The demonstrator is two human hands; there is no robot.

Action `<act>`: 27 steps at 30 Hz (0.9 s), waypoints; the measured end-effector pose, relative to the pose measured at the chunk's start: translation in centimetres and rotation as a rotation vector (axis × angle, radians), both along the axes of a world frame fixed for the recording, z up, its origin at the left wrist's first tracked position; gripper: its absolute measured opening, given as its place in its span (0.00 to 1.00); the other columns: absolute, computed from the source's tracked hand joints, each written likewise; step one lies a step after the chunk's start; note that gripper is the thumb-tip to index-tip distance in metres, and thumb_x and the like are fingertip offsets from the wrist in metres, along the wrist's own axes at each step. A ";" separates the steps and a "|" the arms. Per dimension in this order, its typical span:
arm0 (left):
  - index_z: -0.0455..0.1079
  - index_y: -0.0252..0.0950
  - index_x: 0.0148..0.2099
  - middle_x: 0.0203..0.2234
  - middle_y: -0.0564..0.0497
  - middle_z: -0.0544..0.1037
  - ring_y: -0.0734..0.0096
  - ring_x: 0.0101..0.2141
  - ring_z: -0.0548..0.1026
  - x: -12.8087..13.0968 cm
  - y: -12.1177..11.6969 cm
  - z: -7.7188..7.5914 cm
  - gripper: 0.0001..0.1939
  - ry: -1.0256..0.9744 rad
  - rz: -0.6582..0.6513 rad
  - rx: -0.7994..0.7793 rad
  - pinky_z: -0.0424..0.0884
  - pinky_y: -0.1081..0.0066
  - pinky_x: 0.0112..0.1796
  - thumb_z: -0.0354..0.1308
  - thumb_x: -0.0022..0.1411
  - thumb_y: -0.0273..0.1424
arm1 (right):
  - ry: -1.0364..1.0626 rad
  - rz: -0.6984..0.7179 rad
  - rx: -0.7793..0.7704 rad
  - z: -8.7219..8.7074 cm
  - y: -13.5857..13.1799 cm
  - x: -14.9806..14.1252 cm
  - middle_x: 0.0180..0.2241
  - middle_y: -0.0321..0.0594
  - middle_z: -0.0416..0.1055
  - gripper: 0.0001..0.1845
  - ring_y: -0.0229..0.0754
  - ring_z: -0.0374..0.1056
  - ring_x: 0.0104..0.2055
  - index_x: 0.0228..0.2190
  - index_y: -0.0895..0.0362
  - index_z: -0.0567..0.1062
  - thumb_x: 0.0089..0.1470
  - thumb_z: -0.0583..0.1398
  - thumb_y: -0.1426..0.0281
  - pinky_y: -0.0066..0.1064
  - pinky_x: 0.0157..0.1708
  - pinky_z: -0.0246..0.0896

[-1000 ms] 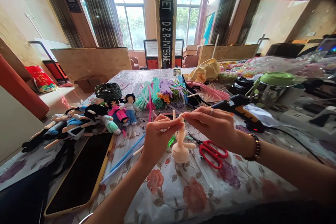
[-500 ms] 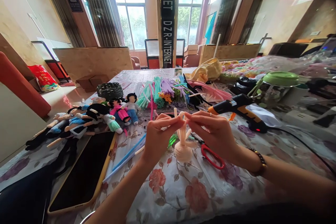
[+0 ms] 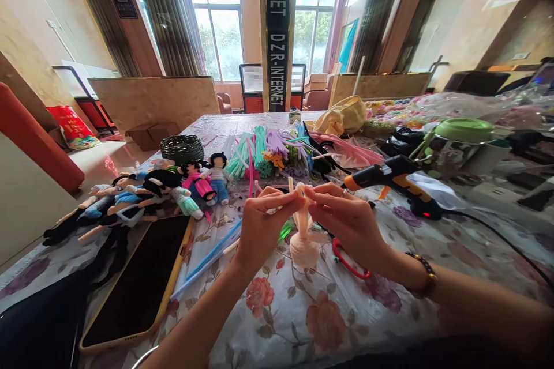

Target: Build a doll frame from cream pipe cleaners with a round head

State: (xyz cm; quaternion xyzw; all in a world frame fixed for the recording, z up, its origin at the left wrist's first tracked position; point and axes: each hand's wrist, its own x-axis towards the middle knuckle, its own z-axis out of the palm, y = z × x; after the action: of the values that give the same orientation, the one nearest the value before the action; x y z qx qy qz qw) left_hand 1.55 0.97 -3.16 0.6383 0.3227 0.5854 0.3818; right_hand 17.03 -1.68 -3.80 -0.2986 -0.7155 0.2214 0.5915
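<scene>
Head view, and the clock is centred on the cream wound figure (image 3: 304, 249). Way out at eight o'clock, a dark flat object (image 3: 38, 323) fills the corner of the floral-covered counter (image 3: 285, 300). Moving right, between nine and ten, here come the dolls (image 3: 160, 187), heaped up, dark-haired, one in pink, one in blue trousers at the near end of the row. Below them, toward eight, lies the phone (image 3: 138, 282), dark screen up, yellow-edged case. Up at ten o'clock sits the dark coiled bundle (image 3: 182, 150), just behind the dolls. Blue stems (image 3: 214, 253) run slantwise at nine.

Now the left hand (image 3: 268, 222), at ten o'clock, close in: thumb and fingers pinched narrow on the top of the figure's upright strands. Up past it, at eleven, the fuzzy stem bundles (image 3: 277, 147) show mint, lilac and orange. And dead centre, the cream figure, round base down, strands rising to the fingertips; whether that base touches the counter, I can't tell.

Over to the right hand (image 3: 350, 222), at two o'clock, ring on, also pinched narrow at that same tip, fingertips right up against the left's. A yellow bag (image 3: 341, 115) slumps at one. Red-handled scissors (image 3: 351, 268) lie partly hidden under the right hand, just past three. Farther out at two, the glue gun (image 3: 396, 179) shows a red light, and beyond it stands a green-lidded jar (image 3: 463, 130).
</scene>
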 end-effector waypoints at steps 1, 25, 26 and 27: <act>0.80 0.42 0.32 0.23 0.51 0.77 0.72 0.29 0.67 0.0 0.0 0.0 0.06 -0.002 0.002 -0.007 0.66 0.70 0.34 0.65 0.49 0.29 | 0.000 0.002 0.001 0.0 0.0 0.0 0.38 0.36 0.72 0.19 0.34 0.68 0.35 0.45 0.42 0.74 0.54 0.59 0.74 0.27 0.29 0.67; 0.80 0.42 0.35 0.22 0.51 0.76 0.69 0.30 0.68 0.0 -0.4 0.3 0.07 0.186 0.051 0.088 0.67 0.69 0.34 0.61 0.55 0.32 | 0.056 -0.023 -0.091 -1.1 0.1 -0.6 0.42 0.36 0.70 0.18 0.36 0.67 0.40 0.45 0.40 0.74 0.55 0.59 0.72 0.29 0.34 0.68; 0.80 0.42 0.36 0.22 0.51 0.76 0.69 0.30 0.68 -0.1 -0.3 0.3 0.07 0.195 0.052 0.104 0.67 0.68 0.35 0.61 0.55 0.32 | 0.060 -0.022 -0.089 -1.1 0.1 -0.7 0.42 0.36 0.70 0.18 0.36 0.67 0.40 0.44 0.40 0.74 0.55 0.59 0.72 0.29 0.34 0.68; 0.79 0.42 0.36 0.22 0.51 0.76 0.69 0.30 0.68 -0.1 -0.2 0.3 0.07 0.201 0.053 0.117 0.67 0.68 0.35 0.60 0.56 0.32 | 0.063 -0.021 -0.089 -1.1 0.1 -0.7 0.42 0.36 0.70 0.18 0.36 0.67 0.40 0.44 0.40 0.74 0.55 0.59 0.72 0.29 0.34 0.68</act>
State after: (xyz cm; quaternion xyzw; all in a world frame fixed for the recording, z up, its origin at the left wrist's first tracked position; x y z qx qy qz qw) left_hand 1.47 0.73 -2.90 0.7062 0.3416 0.5461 0.2940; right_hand 16.32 -1.57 -4.90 -0.3250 -0.6827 0.2558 0.6023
